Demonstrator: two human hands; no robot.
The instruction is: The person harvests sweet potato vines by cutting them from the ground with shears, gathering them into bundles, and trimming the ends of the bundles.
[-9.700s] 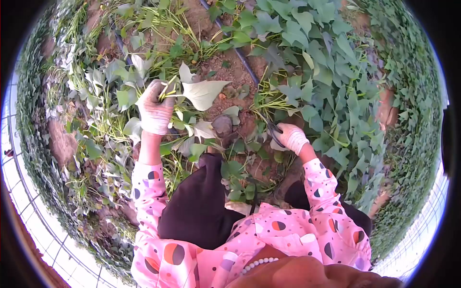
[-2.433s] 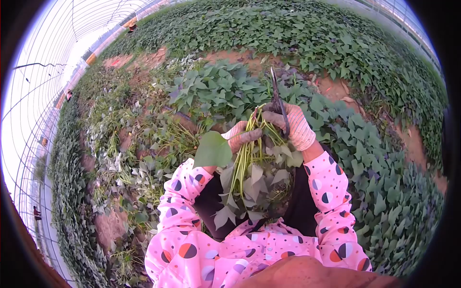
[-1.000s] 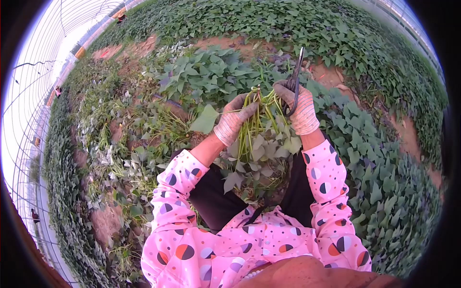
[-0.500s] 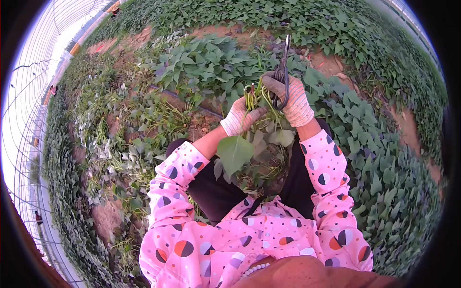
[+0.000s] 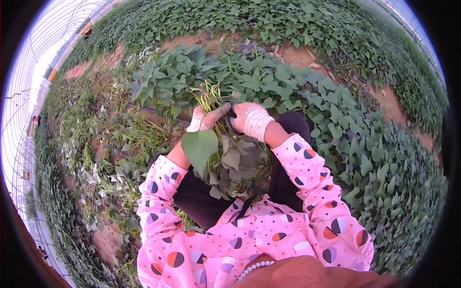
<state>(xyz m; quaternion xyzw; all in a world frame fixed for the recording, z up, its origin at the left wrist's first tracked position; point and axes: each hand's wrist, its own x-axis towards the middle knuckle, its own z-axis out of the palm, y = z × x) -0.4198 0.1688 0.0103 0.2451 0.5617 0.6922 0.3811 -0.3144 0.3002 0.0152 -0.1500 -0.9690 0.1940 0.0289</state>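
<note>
My left hand (image 5: pixel 202 120), in a pale glove with a dirty fingertip area, is closed round a bunch of leafy vine cuttings (image 5: pixel 209 98). Their pale green cut stems stick up above the fist, while a broad green leaf (image 5: pixel 199 150) and duller, drooping leaves (image 5: pixel 231 158) hang below. My right hand (image 5: pixel 253 118), gloved in white with faint stripes, meets the left fingers beside the stems. It grips dark-handled scissors (image 5: pixel 232 124); a curve of handle shows under the fingers, and the blades are mostly hidden.
Dense leafy vines (image 5: pixel 355 139) spread along the right and the far side. Wilted, cut vines (image 5: pixel 110 158) lie over the soil at left. Strips of bare soil (image 5: pixel 297 56) run between the rows. A wire frame (image 5: pixel 21 110) curves along the left edge.
Both hands have shifted left and the right hand has come down against the left. The scissors, earlier pointing up in plain sight, are now largely covered. The cuttings stay in the left hand.
</note>
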